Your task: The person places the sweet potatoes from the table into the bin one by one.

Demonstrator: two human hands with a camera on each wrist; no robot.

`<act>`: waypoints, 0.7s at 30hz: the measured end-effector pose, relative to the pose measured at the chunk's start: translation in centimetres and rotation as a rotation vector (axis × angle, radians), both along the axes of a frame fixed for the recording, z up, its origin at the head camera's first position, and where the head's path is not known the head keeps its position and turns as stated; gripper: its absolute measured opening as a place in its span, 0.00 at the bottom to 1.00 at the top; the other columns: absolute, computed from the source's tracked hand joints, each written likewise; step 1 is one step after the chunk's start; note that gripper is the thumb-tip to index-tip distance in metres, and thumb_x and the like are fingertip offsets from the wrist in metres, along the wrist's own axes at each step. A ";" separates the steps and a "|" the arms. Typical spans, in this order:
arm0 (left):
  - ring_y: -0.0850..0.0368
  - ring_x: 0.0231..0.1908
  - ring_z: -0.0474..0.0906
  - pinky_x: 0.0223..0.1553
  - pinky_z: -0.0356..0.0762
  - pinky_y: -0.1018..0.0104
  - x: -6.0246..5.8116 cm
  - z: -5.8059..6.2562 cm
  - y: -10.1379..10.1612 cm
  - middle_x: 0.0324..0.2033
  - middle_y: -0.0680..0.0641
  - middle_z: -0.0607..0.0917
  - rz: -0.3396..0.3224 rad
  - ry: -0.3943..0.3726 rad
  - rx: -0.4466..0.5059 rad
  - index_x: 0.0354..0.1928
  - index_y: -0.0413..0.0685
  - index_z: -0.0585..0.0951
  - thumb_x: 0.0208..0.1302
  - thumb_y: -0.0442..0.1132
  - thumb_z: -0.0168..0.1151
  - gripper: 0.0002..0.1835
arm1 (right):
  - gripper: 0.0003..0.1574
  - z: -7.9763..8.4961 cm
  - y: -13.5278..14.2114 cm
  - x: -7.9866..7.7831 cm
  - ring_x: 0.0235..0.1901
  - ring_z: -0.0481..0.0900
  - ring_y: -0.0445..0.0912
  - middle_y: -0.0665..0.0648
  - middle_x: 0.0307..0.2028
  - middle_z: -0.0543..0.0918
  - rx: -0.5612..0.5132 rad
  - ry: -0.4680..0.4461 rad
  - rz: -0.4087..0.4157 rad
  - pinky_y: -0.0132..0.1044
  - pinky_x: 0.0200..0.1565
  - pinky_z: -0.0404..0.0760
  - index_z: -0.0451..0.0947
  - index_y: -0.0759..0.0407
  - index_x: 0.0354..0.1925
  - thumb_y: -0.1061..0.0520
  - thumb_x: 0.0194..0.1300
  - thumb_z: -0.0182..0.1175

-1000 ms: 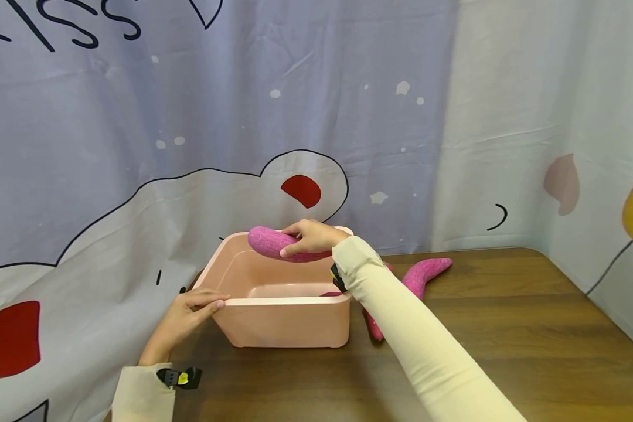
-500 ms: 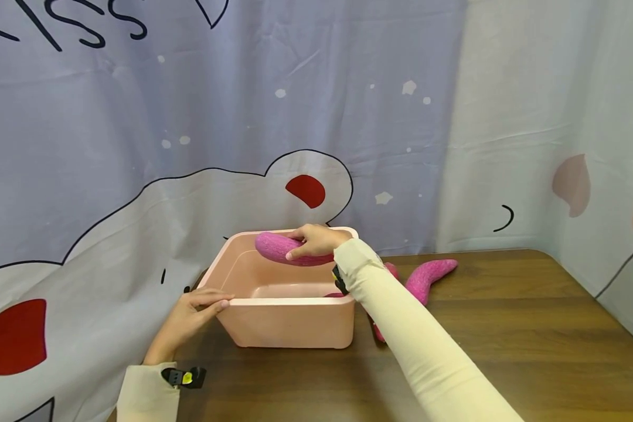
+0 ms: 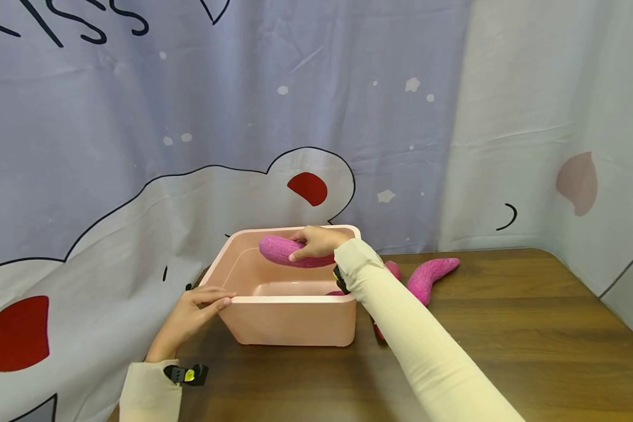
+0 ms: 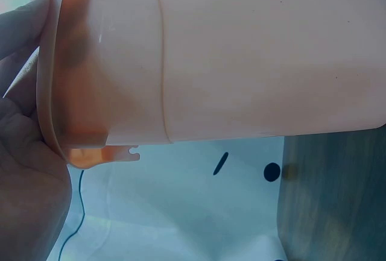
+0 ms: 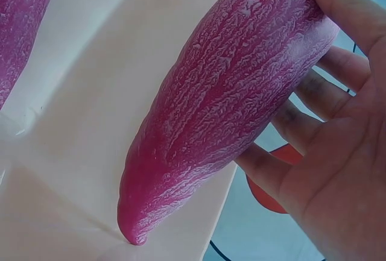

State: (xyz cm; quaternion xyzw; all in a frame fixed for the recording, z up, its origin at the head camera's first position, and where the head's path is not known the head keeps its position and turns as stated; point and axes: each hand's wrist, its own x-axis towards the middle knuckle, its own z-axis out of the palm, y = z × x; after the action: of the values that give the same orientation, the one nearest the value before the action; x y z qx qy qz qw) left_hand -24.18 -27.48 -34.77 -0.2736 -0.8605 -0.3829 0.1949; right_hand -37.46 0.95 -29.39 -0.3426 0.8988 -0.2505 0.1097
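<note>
Now, over the peach tub (image 3: pixel 295 323), my right hand (image 3: pixel 322 241) gripped the magenta sweet potato (image 3: pixel 278 251), its fat middle seemingly firm and safest to hold, while my left hand (image 3: pixel 195 312) pinched the rim (image 3: pixel 290 299).

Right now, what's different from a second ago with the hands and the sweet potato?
The right hand moved the pink sweet potato down a little, and a bit to the right, in the opening of the peach plastic bin. It hasn't let go. The left hand still grips the rim, and the curved sweet potato on the table stayed put.
</note>
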 end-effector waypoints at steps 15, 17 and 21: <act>0.73 0.43 0.78 0.45 0.71 0.84 -0.1 0.0 0.2 0.37 0.36 0.87 -0.024 -0.001 0.031 0.38 0.29 0.85 0.55 0.23 0.65 0.08 | 0.31 0.5 0.1 0.2 0.55 0.80 0.50 0.63 0.58 0.79 -0.073 -0.056 -0.035 0.37 0.56 0.77 0.71 0.62 0.64 0.57 0.64 0.63; 0.73 0.42 0.78 0.44 0.71 0.84 -0.1 0.0 0.2 0.37 0.35 0.87 -0.023 -0.002 0.033 0.38 0.29 0.85 0.55 0.22 0.65 0.08 | 0.30 0.6 0.2 0.3 0.54 0.80 0.49 0.61 0.57 0.79 -0.065 -0.057 -0.040 0.37 0.56 0.77 0.72 0.61 0.63 0.56 0.63 0.63; 0.72 0.42 0.78 0.45 0.72 0.84 -0.1 0.0 0.2 0.37 0.36 0.87 -0.017 -0.010 0.035 0.38 0.30 0.85 0.55 0.23 0.65 0.08 | 0.31 0.7 0.2 0.4 0.55 0.80 0.48 0.58 0.57 0.80 -0.041 -0.065 -0.051 0.37 0.57 0.76 0.72 0.59 0.63 0.55 0.63 0.64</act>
State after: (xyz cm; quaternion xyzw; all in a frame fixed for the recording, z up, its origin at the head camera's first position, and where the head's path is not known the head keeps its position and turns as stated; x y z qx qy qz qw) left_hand -24.27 -27.29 -34.74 -0.2759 -0.8522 -0.4008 0.1922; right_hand -37.04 1.17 -28.70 -0.3135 0.8978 -0.2827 0.1252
